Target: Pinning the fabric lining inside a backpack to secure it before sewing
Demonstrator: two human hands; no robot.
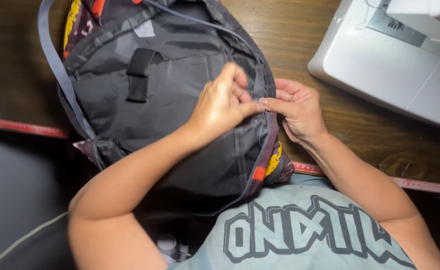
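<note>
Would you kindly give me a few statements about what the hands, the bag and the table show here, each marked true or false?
1. Both hands meet at the edge of the bag. True: the left hand and the right hand pinch the bag's dark edge seam together.
2. The bag lies on a glass table. False: it lies on a brown wooden table.
3. A white sewing machine stands at the table's upper right. True.
4. The right hand rests on the sewing machine. False: it is at the bag, apart from the machine.
5. The bag's inner lining is dark grey with a black strap tab. True.
</note>
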